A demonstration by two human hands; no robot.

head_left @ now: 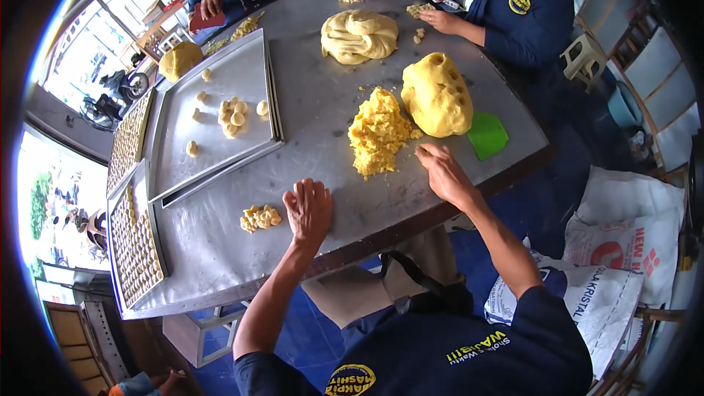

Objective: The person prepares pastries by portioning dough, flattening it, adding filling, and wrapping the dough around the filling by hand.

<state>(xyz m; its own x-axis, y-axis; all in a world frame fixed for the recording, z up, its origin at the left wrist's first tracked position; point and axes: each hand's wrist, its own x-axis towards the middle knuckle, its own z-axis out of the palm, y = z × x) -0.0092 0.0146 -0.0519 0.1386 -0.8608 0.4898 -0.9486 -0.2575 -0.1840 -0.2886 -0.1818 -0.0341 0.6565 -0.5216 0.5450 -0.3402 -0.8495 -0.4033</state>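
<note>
My left hand (pixel 308 211) lies palm down on the metal table, its fingers stretched forward and slightly bent; whatever may be under the palm is hidden. Just left of it sits a small cluster of pale dough pieces (pixel 260 218). My right hand (pixel 444 176) is closed, fingertips drawn together beside a crumbly yellow mound (pixel 378 132); anything inside them is too small to make out. Behind that hand stands a big smooth yellow lump (pixel 438 94) with finger holes in its upper side. A green scraper (pixel 487 136) lies against the lump's right side.
A large pale dough mass (pixel 359 35) rests farther back. Stacked metal trays (pixel 213 114) at left carry several dough balls; filled trays (pixel 136 242) line the left edge. Two co-workers work across the table, one holding a red scraper (pixel 207 18). White sacks (pixel 623 227) lie at right.
</note>
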